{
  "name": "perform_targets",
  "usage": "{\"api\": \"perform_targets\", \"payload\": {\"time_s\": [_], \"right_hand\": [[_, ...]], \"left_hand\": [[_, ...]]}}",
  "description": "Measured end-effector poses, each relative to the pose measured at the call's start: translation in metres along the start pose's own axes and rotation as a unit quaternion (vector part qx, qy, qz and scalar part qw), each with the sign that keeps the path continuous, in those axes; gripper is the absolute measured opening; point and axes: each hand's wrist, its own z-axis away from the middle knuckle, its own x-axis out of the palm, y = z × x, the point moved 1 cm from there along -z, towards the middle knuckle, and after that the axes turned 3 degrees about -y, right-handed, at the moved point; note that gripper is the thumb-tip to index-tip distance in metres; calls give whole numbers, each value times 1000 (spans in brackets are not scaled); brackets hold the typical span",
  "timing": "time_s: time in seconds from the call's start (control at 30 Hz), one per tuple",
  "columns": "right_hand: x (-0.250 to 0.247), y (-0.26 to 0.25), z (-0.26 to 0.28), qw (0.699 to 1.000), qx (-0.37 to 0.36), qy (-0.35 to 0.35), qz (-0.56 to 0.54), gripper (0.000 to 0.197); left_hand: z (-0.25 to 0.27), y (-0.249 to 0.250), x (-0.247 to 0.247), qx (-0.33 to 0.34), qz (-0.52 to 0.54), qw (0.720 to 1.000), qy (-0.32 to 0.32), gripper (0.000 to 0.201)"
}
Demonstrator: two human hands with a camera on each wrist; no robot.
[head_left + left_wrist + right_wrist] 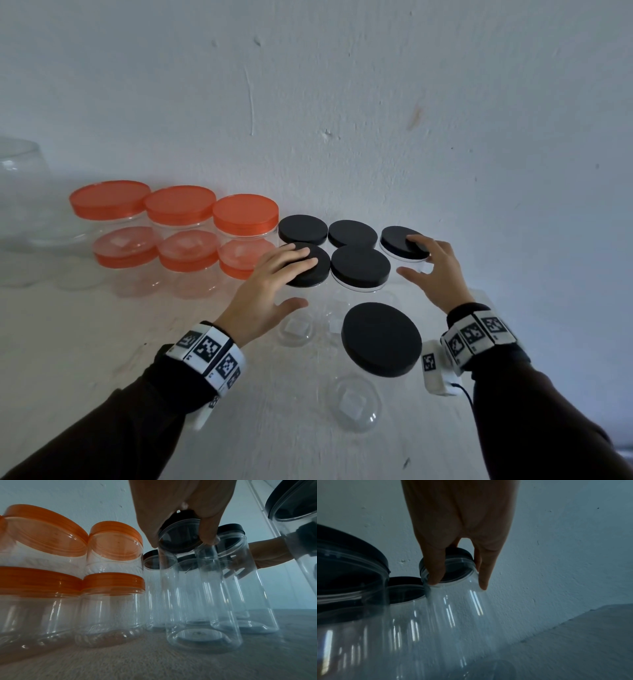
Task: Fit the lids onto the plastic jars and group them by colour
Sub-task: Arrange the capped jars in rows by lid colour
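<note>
Jars w/ black lids are being nudged into one block; both hands are working from above. Left hand (pixel 270 284) is resting straight fingers flat on the lid of the front-left black jar (pixel 308 265), thumb hanging free below the rim, so pressing, not grasping. Right hand (pixel 435 270) is reaching over the far-right black jar (pixel 404 243), fingers draped down past the rim and touching the clear wall, spread loosely, not clenched.

Judgement: push low and even, since tall light jars are probably tippy; keep palms square on the lids and close gaps inward.

Between the hands, three more black jars (pixel 359 267) are sitting close together; a sixth (pixel 382 339) is standing nearer the wrists, apart from the block. Outboard of the left hand, orange-lid jars (pixel 245 214) are sitting stacked two high. All jars are looking empty.
</note>
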Motion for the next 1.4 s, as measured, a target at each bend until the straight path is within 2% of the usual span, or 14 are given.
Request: {"api": "perform_targets", "payload": {"time_s": [0.47, 1.4], "right_hand": [[9, 2, -11, 1000, -17, 7, 1, 57], [1, 1, -12, 999, -16, -36, 38, 57]], "left_hand": [[1, 0, 0, -15, 3, 1000, -16, 59], [1, 2, 0, -20, 6, 1000, -12, 60]]}}
